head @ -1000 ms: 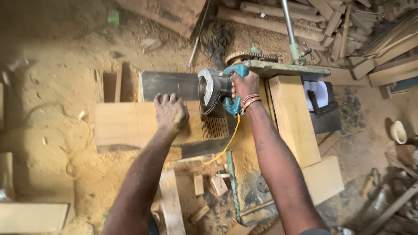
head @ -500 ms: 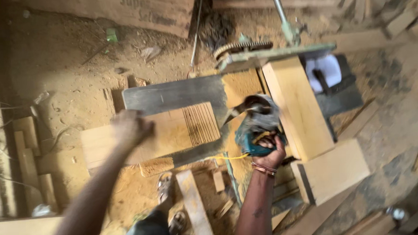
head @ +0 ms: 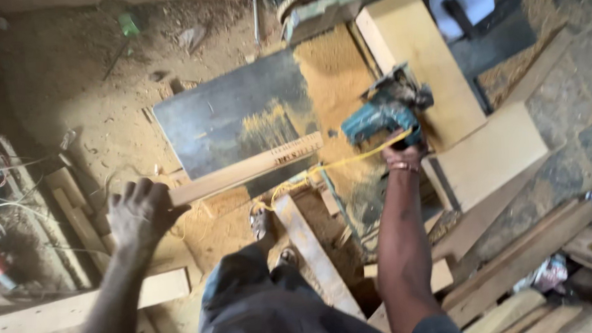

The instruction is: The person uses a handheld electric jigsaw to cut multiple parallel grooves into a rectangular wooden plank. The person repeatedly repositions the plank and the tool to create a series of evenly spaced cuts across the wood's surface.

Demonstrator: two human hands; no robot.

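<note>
1. The left hand [head: 140,213] was closed around the near end of a wooden board [head: 246,170], gripping it at about 8 o'clock in the view.
2. The board, seen on edge, ran from that hand up toward 2 o'clock, its far end carrying a band of fine cut lines and lying against the front edge of a dark metal table [head: 237,119].
3. The right hand [head: 402,152] was wrapped around the handle of a teal power tool [head: 385,112], at about 2 o'clock from the centre.
4. The tool sat over a pale wooden panel [head: 424,61], just beside a spread of sawdust [head: 335,71] that covered the table's right part.
5. A yellow cord [head: 323,168] ran from the tool back toward 8 o'clock, passing under the board's far end.
6. A bracelet [head: 402,167] circled the right wrist.
7. At 6 o'clock, the person's dark trousers [head: 269,307] and a sandalled foot [head: 262,224] showed, with a loose wooden plank [head: 313,255] just beside them on the dusty floor.
8. More offcuts were stacked at 4 o'clock [head: 526,263].
</note>
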